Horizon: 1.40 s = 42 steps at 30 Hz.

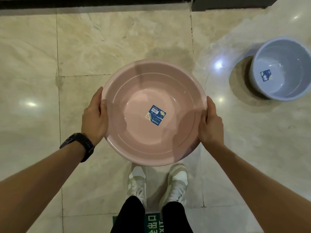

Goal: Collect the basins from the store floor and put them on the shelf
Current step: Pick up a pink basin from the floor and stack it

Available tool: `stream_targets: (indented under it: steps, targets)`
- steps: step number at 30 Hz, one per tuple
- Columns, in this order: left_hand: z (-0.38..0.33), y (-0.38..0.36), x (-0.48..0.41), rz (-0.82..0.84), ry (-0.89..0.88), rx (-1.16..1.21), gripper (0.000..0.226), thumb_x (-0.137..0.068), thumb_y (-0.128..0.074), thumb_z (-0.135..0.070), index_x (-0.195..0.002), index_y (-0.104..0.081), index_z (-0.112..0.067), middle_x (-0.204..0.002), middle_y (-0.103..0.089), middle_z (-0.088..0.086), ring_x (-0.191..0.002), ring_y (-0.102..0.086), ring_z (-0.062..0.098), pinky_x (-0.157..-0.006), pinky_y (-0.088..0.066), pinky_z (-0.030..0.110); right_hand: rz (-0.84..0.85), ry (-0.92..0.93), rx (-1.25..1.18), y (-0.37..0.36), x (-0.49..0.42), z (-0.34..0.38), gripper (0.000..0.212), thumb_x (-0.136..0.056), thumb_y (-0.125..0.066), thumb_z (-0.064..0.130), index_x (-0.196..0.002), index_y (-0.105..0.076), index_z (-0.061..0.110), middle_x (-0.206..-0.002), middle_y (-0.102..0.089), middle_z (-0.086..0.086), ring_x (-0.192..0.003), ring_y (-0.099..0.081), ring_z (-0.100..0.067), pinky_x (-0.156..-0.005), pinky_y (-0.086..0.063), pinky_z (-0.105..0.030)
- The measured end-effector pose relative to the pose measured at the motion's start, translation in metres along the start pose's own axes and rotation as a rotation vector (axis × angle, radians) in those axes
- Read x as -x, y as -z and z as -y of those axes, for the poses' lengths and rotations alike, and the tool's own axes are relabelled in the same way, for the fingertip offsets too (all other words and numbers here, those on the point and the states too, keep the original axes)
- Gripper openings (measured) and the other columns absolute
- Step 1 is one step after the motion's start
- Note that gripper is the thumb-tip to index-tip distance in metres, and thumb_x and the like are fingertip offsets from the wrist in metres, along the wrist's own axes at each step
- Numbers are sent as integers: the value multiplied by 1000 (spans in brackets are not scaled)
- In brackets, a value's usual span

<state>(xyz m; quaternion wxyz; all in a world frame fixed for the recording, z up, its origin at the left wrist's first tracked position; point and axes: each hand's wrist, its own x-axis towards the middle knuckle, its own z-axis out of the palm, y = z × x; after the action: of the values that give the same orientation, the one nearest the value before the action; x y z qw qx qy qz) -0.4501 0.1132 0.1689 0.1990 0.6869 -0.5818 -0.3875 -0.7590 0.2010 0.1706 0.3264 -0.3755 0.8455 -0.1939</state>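
Presently the grip is two-handed and closed on the pink basin [143, 91]. The left hand [95, 118] clasps the rim at the basin's nine o'clock and the right hand [211, 122] clasps it at three o'clock, each curled over the lip from outside. How far the fingers reach underneath cannot be seen. The basin is held mouth up and roughly level, clear of the floor [117, 39], in front of the body and above the shoes [137, 180]. It is empty apart from a blue label [155, 115] stuck to its inner bottom. A dark watch [79, 145] sits on the left wrist. Further out, a blue-grey basin [284, 73] stands on the floor at about two o'clock from the held one, well apart and mouth up. At six o'clock a green floor marking [154, 222] shows between the legs. A dark band [101, 2] runs along the twelve o'clock edge; whether it belongs to the shelf cannot be told. Assessment: pick-up of the pink basin is complete and its placement is outstanding. One basin at least remains uncollected. The next move calls for either carrying this basin level to the shelf or gathering the blue-grey one first. Gathering would require freeing a hand or nesting the two basins, since both hands are occupied.
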Motion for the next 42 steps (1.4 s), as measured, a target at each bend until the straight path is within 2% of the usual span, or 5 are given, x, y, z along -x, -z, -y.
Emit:
stream_targets:
  steps: [13, 21, 24, 29, 42]
  targets:
    - [130, -105, -47, -130, 71, -30, 46, -105, -31, -35, -152, -34, -33, -124, -47, -26, -108, -44, -9, -94, -35, 16, -4, 89, 133, -125, -78, -85, 66, -88, -21, 45, -153, -17, 30, -94, -65, -13, -82, -59, -37, -71, -41, -37]
    - [140, -122, -69, -47, -5, -270, 52, -105, -30, -30, -156, -23, -29, -133, -57, 7, -106, -58, 25, -87, -42, 33, 19, 106, 275, -137, -103, -101, 55, -102, -29, 32, -155, -13, 30, -78, -52, -4, -71, -48, -31, -68, -35, -36]
    - [137, -124, -68, -45, -34, -362, 52, -103, -35, -26, -155, -26, -26, -123, -43, 14, -78, -51, 24, -68, -43, 35, 55, 91, 309, -138, -104, -104, 61, -101, -31, 33, -155, -4, 31, -96, -61, -12, -80, -55, -37, -70, -36, -37]
    - [126, -121, -77, 110, 78, -539, 59, -101, -42, -30, -155, -21, -26, -133, -33, 19, -117, -43, 36, -78, -49, 46, 240, -13, 338, -138, -104, -97, 75, -101, -39, 32, -154, 14, 29, -136, -40, -18, -110, -54, -43, -81, -40, -44]
    - [-62, -28, -22, 135, -56, -630, 58, -91, -57, -48, -141, -48, -20, -135, -49, 6, -121, -51, 27, -82, -52, 44, 180, 97, 391, 79, -49, 10, 79, -95, -54, 39, -156, -6, 26, -157, -20, -4, -137, -35, -25, -98, -43, -41]
